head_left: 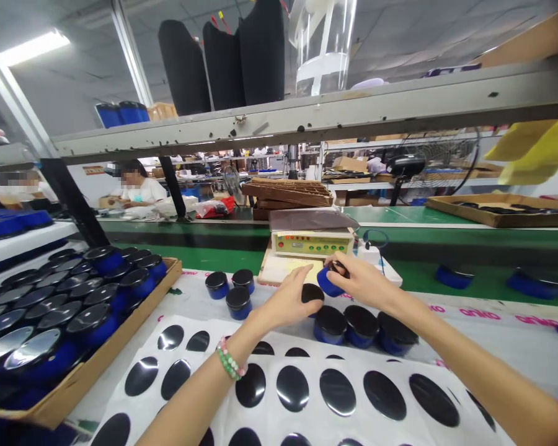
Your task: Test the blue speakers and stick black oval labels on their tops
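Note:
My right hand (348,280) grips a short blue cylinder (329,282) with a dark end, tilted above the bench in front of the electronic unit. My left hand (294,298) is open beside it, thumb and fingers spread around the near side of a black-topped cylinder (313,292); whether they touch cannot be made out. Several similar black-topped blue cylinders (361,325) stand just below my right hand, and a small cluster (239,301) stands left of my left hand. Under my forearms lie white sheets bearing glossy black round discs (292,388).
A cardboard tray (167,279) full of black-topped blue cylinders stands at left. Behind my hands is the electronic unit (309,238) with buttons. More cylinders (454,276) rest on the green belt (204,248) at right. An overhead shelf (279,121) crosses above; people sit beyond.

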Motion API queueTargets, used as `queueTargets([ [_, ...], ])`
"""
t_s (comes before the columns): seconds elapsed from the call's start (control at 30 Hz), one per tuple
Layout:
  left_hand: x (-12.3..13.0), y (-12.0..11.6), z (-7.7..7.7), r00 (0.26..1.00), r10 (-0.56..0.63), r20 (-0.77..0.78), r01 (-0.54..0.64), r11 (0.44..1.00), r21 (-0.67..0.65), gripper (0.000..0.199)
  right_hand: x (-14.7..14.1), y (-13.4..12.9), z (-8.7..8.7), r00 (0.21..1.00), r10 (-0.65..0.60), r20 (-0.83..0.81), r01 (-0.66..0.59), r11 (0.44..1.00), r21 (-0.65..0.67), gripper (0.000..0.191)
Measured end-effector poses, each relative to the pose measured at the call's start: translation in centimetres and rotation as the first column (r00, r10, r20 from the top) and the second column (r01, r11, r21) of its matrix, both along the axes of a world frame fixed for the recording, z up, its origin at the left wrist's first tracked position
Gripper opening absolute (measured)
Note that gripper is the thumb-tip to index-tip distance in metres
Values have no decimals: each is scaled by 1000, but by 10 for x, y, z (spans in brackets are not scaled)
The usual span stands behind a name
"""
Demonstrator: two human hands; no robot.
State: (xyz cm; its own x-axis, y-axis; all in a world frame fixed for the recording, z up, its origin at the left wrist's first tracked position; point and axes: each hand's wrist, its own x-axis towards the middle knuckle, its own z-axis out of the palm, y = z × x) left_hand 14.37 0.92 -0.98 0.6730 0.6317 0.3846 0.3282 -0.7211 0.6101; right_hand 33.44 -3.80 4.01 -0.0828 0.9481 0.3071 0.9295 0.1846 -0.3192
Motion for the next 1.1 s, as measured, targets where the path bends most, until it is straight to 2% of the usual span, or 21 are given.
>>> queueTargets([
  [0.1, -28, 8, 16, 987, 161, -14, -160, 986, 40, 61, -26, 2, 6, 997, 79, -18, -78, 997, 28, 12],
  [0.2, -84, 29, 24, 902, 431, -16, -430, 902, 43, 33, -48, 10, 7, 989, 146, -8, -146, 989, 26, 8],
  [0.27, -121, 34, 23, 840, 541, -35, -541, 841, 26, 25, -63, 15, 4, 977, 215, 10, -215, 977, -13, 6],
  [0.33, -144, 24, 14, 831, 553, -67, -553, 833, 12, 21, -79, 19, -3, 955, 295, 19, -292, 953, -80, 9],
  [0.4, -149, 4, -1, 866, 490, -100, -492, 870, -3, 24, -96, 25, -13, 934, 358, 14, -352, 924, -147, 15],
  [0.47, -142, -14, -18, 887, 447, -116, -451, 893, -7, 46, -113, 34, -23, 927, 376, 3, -369, 910, -190, 21],
  [0.53, -131, -21, -31, 875, 472, -111, -475, 880, -4, 63, -126, 44, -32, 937, 349, -4, -342, 916, -208, 24],
  [0.6, -125, -14, -38, 854, 511, -101, -515, 857, -14, 68, -134, 56, -37, 950, 312, -11, -306, 926, -222, 26],
  [0.7, -128, 7, -39, 857, 507, -89, -512, 857, -51, 70, -137, 69, -42, 955, 296, -29, -293, 917, -271, 26],
  [0.8, -145, 19, -35, 850, 521, -74, -526, 847, -81, 70, -138, 73, -42, 956, 288, -56, -291, 904, -315, 25],
  [1.0, -188, 23, -35, 796, 598, -92, -604, 779, -166, 68, -147, 78, -32, 976, 173, -130, -212, 887, -409, 27],
  [1.1, -198, 38, -35, 759, 647, -70, -645, 733, -217, 70, -142, 75, -28, 976, 163, -145, -213, 854, -475, 28],
])
